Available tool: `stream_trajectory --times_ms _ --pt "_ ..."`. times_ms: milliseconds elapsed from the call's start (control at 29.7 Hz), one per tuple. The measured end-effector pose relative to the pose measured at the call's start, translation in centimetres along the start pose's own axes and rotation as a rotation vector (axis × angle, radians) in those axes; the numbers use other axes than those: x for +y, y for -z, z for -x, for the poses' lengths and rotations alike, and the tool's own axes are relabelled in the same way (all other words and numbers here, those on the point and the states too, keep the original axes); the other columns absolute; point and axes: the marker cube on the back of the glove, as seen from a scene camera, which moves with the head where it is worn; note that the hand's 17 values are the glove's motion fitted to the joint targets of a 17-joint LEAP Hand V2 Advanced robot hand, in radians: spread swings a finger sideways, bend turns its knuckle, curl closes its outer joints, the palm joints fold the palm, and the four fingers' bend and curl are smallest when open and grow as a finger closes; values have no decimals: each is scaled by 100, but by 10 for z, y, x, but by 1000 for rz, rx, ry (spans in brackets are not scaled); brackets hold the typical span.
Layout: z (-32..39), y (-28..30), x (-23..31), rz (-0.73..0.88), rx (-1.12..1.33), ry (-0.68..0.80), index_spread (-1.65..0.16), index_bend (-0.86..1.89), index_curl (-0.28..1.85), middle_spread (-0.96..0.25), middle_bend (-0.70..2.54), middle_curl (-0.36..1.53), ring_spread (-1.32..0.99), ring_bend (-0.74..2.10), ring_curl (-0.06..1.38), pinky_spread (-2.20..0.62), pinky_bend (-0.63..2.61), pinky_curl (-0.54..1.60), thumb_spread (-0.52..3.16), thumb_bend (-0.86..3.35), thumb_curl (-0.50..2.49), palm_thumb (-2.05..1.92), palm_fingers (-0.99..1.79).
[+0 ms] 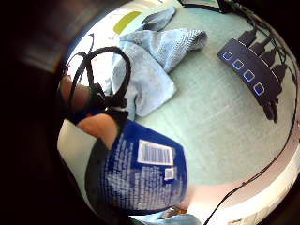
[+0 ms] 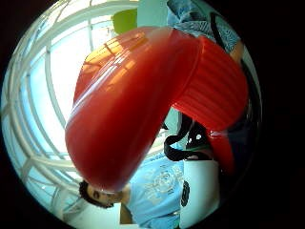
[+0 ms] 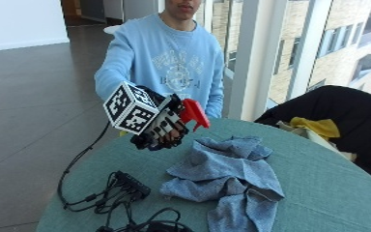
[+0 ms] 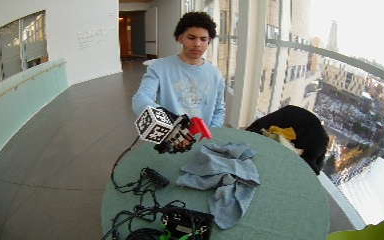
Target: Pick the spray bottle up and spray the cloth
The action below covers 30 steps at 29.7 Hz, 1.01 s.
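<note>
Here my right hand (image 3: 162,129) holds the spray bottle (image 3: 187,117) lifted off the worktop (image 3: 314,183), my grip curled round its neck and body, with the red trigger head projecting from the hand. In the little finger side palm view the bottle's dark blue labelled body (image 1: 140,174) lies close against my palm; in the thumb side palm view the red head (image 2: 143,100) fills most of the field. The cloth (image 3: 227,176), a crumpled pale blue heap, lies on the worktop just beside and below the bottle, apart from it. I judge the pick-up complete and the spraying step in hand. Whether the nozzle points squarely at the cloth cannot be told. The next move, as I judge it, calls for aiming the nozzle down onto the heap and squeezing the trigger. A black hub (image 1: 251,72) with cables sits well apart from the cloth.
</note>
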Motion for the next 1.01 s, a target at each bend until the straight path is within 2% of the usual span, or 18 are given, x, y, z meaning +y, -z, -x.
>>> stream_trajectory --times_ms 1009 --pt "14 -13 -7 -33 6 41 -17 14 40 -8 43 51 -4 54 41 14 22 37 94 -2 55 85 118"
